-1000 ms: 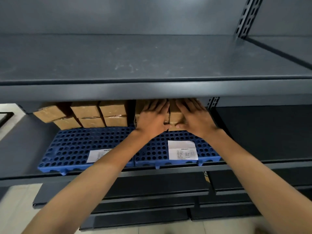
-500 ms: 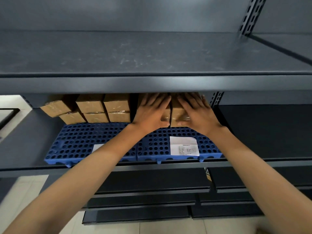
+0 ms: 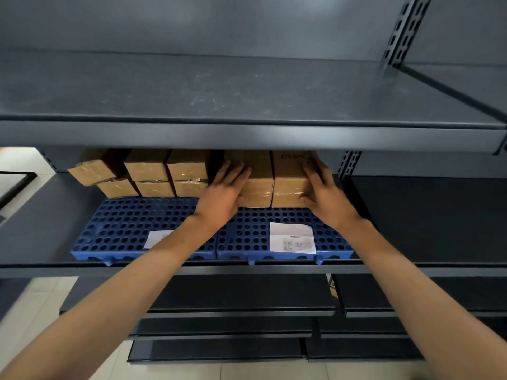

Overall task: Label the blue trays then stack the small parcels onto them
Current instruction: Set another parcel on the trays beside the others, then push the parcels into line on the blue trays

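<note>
Two blue perforated trays lie side by side on a dark shelf: the left tray (image 3: 120, 229) and the right tray (image 3: 252, 237). Each carries a white paper label, the left label (image 3: 156, 238) partly hidden by my forearm, the right label (image 3: 292, 238) in full view. Several small brown parcels (image 3: 164, 174) are stacked two high at the back of the left tray. Two taller parcels (image 3: 288, 179) stand at the back of the right tray. My left hand (image 3: 225, 192) presses flat on their left side and my right hand (image 3: 326, 196) on their right side, clasping the pair.
The upper shelf (image 3: 247, 135) overhangs the parcels and hides their tops. A slotted upright (image 3: 347, 165) stands right of the right parcel. Bare dark shelf surface (image 3: 425, 215) stretches to the right. Lower shelves (image 3: 233, 311) and a tiled floor (image 3: 30, 311) lie below.
My hands have slid apart from the parcels' fronts to their outer sides. The view has shifted closer and slightly down-left.
</note>
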A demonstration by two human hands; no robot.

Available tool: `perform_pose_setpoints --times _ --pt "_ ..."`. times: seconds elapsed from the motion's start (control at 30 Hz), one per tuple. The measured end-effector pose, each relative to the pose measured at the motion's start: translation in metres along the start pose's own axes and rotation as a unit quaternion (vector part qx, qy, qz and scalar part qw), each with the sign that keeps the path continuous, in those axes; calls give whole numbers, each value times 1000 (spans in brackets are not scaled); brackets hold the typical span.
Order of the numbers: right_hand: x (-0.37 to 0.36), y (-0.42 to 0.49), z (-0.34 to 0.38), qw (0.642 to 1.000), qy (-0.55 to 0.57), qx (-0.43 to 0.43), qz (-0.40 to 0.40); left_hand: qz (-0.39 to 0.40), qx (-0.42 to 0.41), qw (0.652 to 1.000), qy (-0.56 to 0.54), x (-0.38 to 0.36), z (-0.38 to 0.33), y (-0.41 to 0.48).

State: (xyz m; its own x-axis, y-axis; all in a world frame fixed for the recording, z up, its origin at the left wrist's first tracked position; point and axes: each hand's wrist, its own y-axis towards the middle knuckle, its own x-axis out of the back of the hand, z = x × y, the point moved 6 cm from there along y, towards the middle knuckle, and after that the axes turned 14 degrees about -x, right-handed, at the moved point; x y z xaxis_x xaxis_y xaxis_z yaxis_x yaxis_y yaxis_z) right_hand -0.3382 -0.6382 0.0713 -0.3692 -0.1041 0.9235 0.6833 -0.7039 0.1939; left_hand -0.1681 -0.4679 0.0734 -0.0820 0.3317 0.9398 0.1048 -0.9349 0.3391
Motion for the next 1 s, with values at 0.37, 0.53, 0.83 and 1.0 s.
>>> perform_pose_setpoints --times 0.37,0.53,0.83,1.0 --pt "19 -2 19 999 37 24 24 8 -25 997 75 13 -3 -5" --pt "23 -7 79 995 72 71 24 -76 -29 996 37 41 16 -51" --pt "-29 -27 243 980 135 125 78 -194 108 974 -48 76 187 -183" --pt "-47 -5 299 987 138 73 32 -197 204 947 -152 80 273 -206"
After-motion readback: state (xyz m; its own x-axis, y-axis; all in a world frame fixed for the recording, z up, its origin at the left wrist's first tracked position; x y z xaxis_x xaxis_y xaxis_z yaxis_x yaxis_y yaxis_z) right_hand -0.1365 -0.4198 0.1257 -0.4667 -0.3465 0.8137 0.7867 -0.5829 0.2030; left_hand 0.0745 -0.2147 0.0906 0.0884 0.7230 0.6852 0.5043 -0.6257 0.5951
